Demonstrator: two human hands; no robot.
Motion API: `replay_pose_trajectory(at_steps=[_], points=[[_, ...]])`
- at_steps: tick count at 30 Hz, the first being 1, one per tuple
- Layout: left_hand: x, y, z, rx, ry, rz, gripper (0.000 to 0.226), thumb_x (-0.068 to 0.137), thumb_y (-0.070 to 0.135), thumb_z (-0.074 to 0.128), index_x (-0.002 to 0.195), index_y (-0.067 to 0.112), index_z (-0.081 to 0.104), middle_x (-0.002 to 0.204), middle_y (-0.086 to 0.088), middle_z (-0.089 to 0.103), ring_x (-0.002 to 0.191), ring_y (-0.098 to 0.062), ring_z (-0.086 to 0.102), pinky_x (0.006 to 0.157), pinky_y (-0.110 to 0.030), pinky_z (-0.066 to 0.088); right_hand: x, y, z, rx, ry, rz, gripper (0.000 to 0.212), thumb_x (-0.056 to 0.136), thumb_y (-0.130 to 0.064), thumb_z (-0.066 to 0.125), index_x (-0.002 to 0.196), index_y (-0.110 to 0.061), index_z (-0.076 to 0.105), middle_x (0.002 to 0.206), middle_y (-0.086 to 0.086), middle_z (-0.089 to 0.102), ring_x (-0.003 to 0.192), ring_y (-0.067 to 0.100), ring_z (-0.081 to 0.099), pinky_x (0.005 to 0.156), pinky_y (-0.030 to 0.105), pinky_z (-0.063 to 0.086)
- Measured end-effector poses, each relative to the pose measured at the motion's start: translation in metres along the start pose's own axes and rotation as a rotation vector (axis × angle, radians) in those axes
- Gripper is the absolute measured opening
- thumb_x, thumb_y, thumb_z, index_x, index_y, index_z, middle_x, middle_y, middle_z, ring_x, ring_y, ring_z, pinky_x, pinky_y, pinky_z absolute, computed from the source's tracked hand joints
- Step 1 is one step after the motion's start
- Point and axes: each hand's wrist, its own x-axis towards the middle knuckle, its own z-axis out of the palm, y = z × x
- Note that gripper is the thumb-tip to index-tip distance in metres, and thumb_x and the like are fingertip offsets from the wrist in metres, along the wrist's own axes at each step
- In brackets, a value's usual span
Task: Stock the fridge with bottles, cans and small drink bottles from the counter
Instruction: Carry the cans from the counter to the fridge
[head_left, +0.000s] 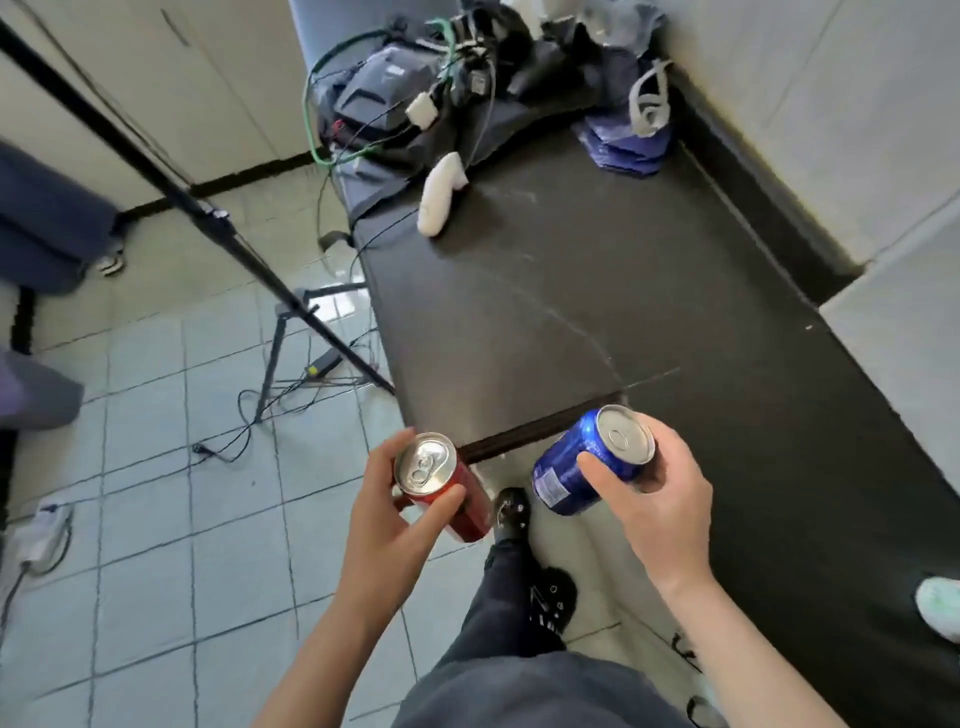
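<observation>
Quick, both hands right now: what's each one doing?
Left hand: grips a red aluminium drink can.
Right hand: grips a blue aluminium drink can.

Red can: silver top with tab flat, tilted, top toward camera, gripped in left hand above tiled floor. Blue can: silver end up, tilted, white label patch low on its side, gripped in right hand at black counter's near edge.
</observation>
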Motion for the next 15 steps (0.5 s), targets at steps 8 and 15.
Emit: replay_pose_trajectory(at_steps=[8,15], points=[[-0.095,-0.06,-0.088,-0.074,0.418,-0.234,0.06,0.074,0.011,0.078,0.115,0.041,0.048,0.108,0.035,0.055,0.101,0.009,0.054,0.073,-0.004,0.045,-0.031,-0.028,0.103,-0.03,-0.422,-0.059,0.052,0.061,-0.041,0.083,0.108,-0.035,0.061,0.103,-0.019,0.067,0.097,0.004,0.064,0.081,0.024,0.052],[-0.153,-0.106,-0.159,-0.221,0.599,-0.331,0.058,0.075,0.014,0.078,0.111,0.048,0.048,0.108,0.027,0.059,0.101,0.009,0.055,0.073,-0.007,0.048,-0.109,-0.053,0.202,-0.093,-0.669,-0.164,0.045,0.064,-0.02,0.084,0.094,-0.042,0.06,0.093,-0.027,0.066,0.086,-0.008,0.062,0.067,0.005,0.046]])
